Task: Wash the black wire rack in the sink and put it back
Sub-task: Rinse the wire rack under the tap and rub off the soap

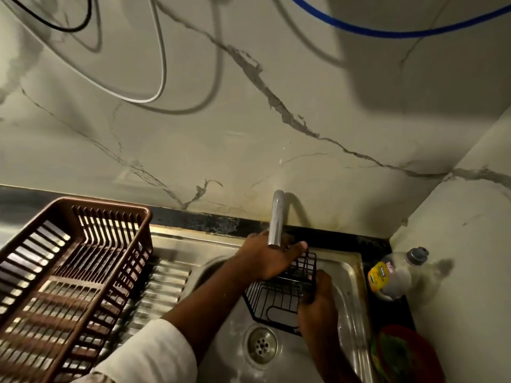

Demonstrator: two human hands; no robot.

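Nearest me, my right hand (318, 305) curls its fingers round the right edge of the black wire rack (279, 294), a firm grip with the fingers folded over the wires. The rack sits tilted inside the stainless steel sink basin (345, 272), above the round metal drain strainer (262, 345). Beyond it, my left hand (269, 258) lies over the rack's far upper corner, fingers fairly straight and resting on the wires, just under the chrome tap spout (276, 219). I cannot tell whether water is running. My worry: the wet wires could slip out of the one true hold and clatter into the basin, or the rack's raised corner could knock the spout. The clear plastic bottle with yellow label (392, 275) at the rim could be elbowed over.
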